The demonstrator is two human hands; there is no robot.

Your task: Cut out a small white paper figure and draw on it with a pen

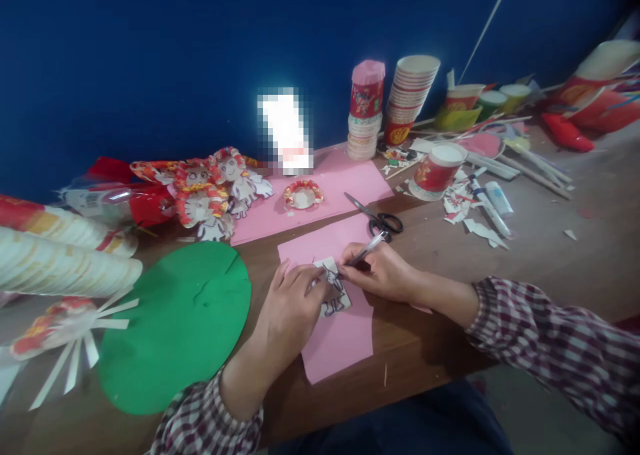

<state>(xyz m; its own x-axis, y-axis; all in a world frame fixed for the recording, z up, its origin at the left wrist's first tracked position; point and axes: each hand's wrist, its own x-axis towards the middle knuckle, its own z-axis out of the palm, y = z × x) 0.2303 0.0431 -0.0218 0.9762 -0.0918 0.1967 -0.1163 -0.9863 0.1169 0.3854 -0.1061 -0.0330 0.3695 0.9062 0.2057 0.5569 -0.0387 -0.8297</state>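
Well, keep the small white card (340, 296) flat on the pink paper (340, 358), beneath the left hand (297, 298), laid down with fingers loosely extended, pressing and not gripping. Hold the pen (369, 247) pinched low, as in the right hand (384, 268), and draw slowly, giving an even weight to each dark outline. Place the left fingertips outside wet ink, to avoid smearing. Cannot tell surely which figure to read in the outline, being half covered by fingers and slightly blurred.

Notice also the rather stiff look of the card, pale against the matt pink. Farther away, see the scissors (374, 217), with slim grey blades and black looped handles, the smooth, rounded green sheet (175, 335), the crinkled red-and-yellow ring (289, 194), and the stacked paper cups (413, 91) with thin, pale rims.
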